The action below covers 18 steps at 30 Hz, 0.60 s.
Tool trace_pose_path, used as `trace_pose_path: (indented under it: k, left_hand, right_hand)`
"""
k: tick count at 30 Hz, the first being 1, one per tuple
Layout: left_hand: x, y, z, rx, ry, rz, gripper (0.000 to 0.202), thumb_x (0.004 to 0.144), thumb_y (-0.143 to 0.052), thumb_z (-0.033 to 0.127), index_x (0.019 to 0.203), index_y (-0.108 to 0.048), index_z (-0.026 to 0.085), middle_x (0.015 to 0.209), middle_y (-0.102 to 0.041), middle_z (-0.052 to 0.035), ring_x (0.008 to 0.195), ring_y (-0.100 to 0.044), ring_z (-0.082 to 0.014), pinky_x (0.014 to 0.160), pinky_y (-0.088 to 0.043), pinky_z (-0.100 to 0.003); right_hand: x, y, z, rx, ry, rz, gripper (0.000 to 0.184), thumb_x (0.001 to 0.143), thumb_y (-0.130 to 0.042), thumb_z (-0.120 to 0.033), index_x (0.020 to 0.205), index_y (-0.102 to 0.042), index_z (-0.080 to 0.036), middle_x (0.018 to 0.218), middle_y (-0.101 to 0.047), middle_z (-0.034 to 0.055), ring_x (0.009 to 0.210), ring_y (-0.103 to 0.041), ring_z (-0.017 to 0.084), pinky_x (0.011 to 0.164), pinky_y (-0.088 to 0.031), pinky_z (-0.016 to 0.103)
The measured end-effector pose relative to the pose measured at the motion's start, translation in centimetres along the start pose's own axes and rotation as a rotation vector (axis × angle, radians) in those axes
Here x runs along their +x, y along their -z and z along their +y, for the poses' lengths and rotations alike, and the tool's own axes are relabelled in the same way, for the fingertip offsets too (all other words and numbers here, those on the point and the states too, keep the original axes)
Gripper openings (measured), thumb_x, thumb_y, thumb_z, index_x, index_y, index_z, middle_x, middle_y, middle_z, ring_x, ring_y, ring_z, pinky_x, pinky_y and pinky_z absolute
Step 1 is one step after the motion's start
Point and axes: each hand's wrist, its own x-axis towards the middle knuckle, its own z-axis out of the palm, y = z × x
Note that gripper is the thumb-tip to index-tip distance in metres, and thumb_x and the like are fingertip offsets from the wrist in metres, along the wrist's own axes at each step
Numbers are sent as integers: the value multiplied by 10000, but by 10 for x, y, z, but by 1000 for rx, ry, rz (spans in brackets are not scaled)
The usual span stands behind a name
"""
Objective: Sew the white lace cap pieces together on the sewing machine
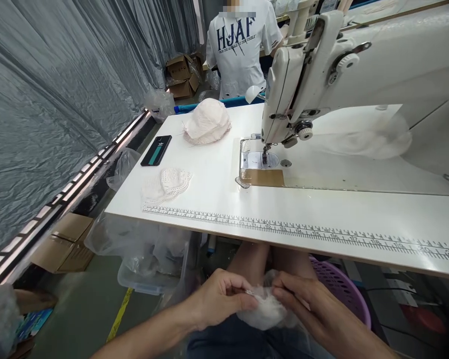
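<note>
Over my lap, below the table edge, both hands hold a bunched piece of sheer white fabric (pixel 264 311). My left hand (pixel 224 299) pinches its left side between thumb and fingers. On the other side, my right hand (pixel 297 296) grips the fabric with bent fingers. Part of the cloth hangs between and beneath the hands, and its full shape is hidden. Above them on the table lie a flat white lace-edged piece (pixel 168 184) and a pale pink fabric cap (pixel 208 121).
A white sewing machine (pixel 359 65) stands on the white table (pixel 209 169), which has a printed ruler along its front. A phone (pixel 156 150) lies at the left. Below are a purple basket (pixel 344 284), a plastic bin (pixel 145 279) and a cardboard box (pixel 65 244). A person (pixel 239 55) sits beyond.
</note>
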Motion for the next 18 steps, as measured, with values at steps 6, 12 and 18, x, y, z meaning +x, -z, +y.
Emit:
trace_pose_path:
  k: [6, 12, 18]
  left_hand:
    - [-7, 12, -1, -34, 42, -81, 462, 643, -731, 508, 826, -659, 89, 663, -563, -6, 605, -461, -75, 582, -336, -184]
    - [-12, 12, 2, -13, 17, -106, 425, 702, -712, 454, 918, -699, 88, 755, -634, -64, 645, -510, -89, 619, -377, -190]
    - [-14, 13, 6, -11, 2, -117, 408, 696, -711, 464, 867, -701, 93, 707, -628, -49, 617, -514, -86, 607, -385, -192]
  right_hand:
    - [-6, 0, 6, -17, 49, -35, 262, 951, -325, -367, 827, -518, -240, 779, -582, 12, 735, -549, 163, 744, -444, 297]
    - [-10, 3, 9, 21, 35, -110, 452, 856, -534, -458, 1267, -428, -303, 1275, -492, 65, 1184, -448, 248, 968, -378, 387]
    - [3, 8, 4, 123, -36, -243, 498, 687, -698, -517, 1114, -593, -282, 994, -605, 30, 935, -565, 221, 797, -469, 318]
